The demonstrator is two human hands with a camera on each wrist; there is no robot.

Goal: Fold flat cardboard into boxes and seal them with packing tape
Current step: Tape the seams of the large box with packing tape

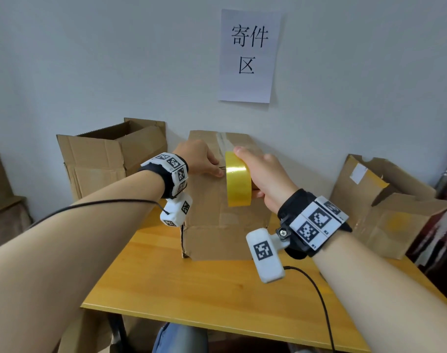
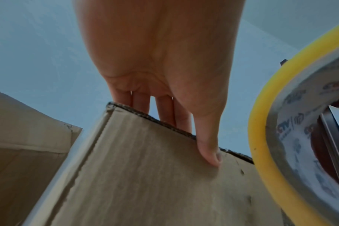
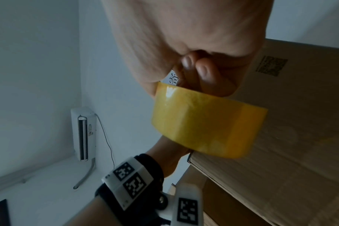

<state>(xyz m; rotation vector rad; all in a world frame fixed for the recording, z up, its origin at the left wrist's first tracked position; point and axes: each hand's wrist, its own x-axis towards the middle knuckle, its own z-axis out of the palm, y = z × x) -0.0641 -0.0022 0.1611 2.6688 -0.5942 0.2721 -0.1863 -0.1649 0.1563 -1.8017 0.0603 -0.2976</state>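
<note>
Bare tabletop (image 1: 217,296) up front, near edge free. One folded box (image 1: 217,200) standing mid-table; two open boxes (image 1: 110,159) (image 1: 385,207) flanking. Left hand (image 1: 199,159) flat on top, fingers straight, thumb pressing. Right hand (image 1: 265,179) curled through one yellow tape roll (image 1: 237,182), touching the box's top edge.

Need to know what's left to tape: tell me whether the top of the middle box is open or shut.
Shut. The middle box has its top flaps folded flat; the left hand presses them while the right hand holds the tape roll against them.
</note>
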